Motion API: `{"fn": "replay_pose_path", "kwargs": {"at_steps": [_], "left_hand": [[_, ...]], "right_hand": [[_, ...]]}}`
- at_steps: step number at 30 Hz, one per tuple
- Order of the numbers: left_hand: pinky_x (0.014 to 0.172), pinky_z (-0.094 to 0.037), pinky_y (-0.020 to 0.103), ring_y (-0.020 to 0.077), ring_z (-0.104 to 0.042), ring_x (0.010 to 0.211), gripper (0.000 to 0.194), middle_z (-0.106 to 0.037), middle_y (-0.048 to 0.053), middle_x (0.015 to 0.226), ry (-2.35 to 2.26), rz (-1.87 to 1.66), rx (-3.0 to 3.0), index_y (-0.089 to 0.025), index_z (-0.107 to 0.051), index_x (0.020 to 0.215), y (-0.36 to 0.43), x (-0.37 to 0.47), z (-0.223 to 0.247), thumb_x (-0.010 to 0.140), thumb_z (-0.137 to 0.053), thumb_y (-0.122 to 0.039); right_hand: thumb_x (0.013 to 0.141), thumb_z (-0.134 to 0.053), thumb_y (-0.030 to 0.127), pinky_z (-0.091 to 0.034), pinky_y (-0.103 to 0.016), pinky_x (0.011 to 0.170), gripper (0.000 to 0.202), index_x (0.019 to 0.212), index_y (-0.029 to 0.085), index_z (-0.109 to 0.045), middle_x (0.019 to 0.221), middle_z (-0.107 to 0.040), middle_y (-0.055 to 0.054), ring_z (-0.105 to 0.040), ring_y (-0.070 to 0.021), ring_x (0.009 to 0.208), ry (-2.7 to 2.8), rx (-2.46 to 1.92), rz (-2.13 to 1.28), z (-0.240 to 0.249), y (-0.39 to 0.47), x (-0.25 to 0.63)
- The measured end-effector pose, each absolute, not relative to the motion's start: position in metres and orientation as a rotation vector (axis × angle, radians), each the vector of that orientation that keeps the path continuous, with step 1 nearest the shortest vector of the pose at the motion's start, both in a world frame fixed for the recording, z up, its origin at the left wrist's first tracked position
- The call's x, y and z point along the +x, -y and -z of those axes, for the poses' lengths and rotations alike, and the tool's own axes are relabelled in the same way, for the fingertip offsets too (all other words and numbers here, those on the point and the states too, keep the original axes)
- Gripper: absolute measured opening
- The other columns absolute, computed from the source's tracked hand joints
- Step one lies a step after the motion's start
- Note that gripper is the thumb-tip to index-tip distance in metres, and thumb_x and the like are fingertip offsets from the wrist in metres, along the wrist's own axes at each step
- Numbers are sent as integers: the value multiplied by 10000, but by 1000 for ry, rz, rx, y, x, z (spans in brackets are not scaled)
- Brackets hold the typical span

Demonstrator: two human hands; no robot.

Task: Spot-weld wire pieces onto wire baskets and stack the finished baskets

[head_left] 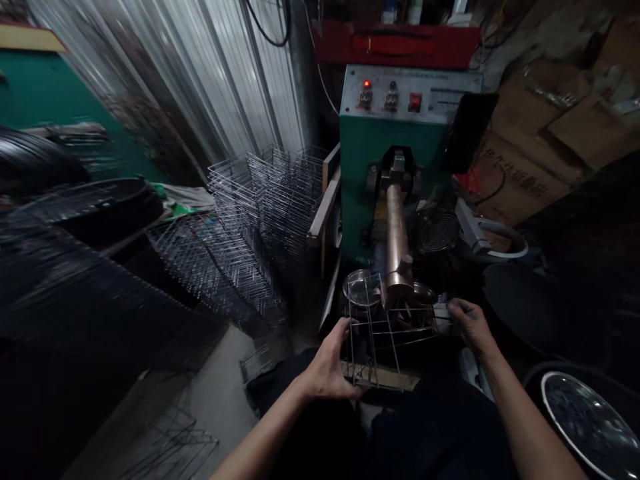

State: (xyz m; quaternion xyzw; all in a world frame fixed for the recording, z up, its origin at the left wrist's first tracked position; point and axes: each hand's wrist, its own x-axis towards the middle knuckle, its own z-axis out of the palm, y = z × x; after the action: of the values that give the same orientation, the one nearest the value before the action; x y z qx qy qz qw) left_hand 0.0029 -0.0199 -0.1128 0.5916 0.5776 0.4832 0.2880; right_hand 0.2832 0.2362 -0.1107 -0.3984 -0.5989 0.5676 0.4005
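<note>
A wire frame (pixel 371 332) of thin metal rods is held in front of me, under the copper-coloured arm (pixel 399 247) of a green spot-welding machine (pixel 357 167). My left hand (pixel 333 363) is closed around the frame's left side, thumb on top. At the right end, my right hand (pixel 470 323) is pinched, fingers together, on what looks like a thin rod reaching toward the frame; its far end is hard to follow. Whether the frame touches the arm's tip I cannot tell. A round metal dish (pixel 361 288) sits behind the frame, below the arm.
Stacked wire racks (pixel 270 200) stand left of the machine. A control panel (pixel 400 93) with a lit red lamp tops the machine. Cardboard boxes (pixel 530 147) are at the right, a round glass-like lid (pixel 593 423) at lower right. Loose wire pieces (pixel 175 443) lie on the floor.
</note>
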Motion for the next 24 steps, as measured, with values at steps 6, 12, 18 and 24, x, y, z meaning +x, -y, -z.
{"fn": "replay_pose_path", "kwargs": {"at_steps": [6,12,18,24], "left_hand": [[1170,-465,549,364,-576,1294,1125,-526,142,1398,-1545,-1288,1611,-182,-337,1477,18,0,111,514,-898,-335],[1137,-487,584,387,-577,1292,1091,-518,139,1418,-1585,-1268,1683,-239,-333,1494,20,-2,109,555,-875,-355],[1100,-514,618,394,-597,1272,1106,-520,136,1409,-1545,-1362,1665,-260,-305,1505,19,1,112,554,-869,-288],[1114,-517,575,364,-629,1220,976,-598,117,1310,-1507,-1361,1597,-191,-447,1385,14,4,99,523,-894,-285]], "right_hand": [[615,-898,669,-240,-221,444,640,564,192,-475,578,-350,43,-292,-92,524,1527,-989,-1442,106,-235,281],[611,-913,633,-238,-213,459,610,570,184,-502,569,-353,47,-286,-83,524,1471,-993,-1422,105,-231,280],[651,-878,646,-276,-223,484,601,578,191,-491,574,-373,44,-318,-94,534,1515,-971,-1404,111,-228,281],[665,-787,787,-306,-233,509,662,630,199,-485,596,-393,46,-346,-104,549,1616,-1005,-1376,121,-231,286]]}}
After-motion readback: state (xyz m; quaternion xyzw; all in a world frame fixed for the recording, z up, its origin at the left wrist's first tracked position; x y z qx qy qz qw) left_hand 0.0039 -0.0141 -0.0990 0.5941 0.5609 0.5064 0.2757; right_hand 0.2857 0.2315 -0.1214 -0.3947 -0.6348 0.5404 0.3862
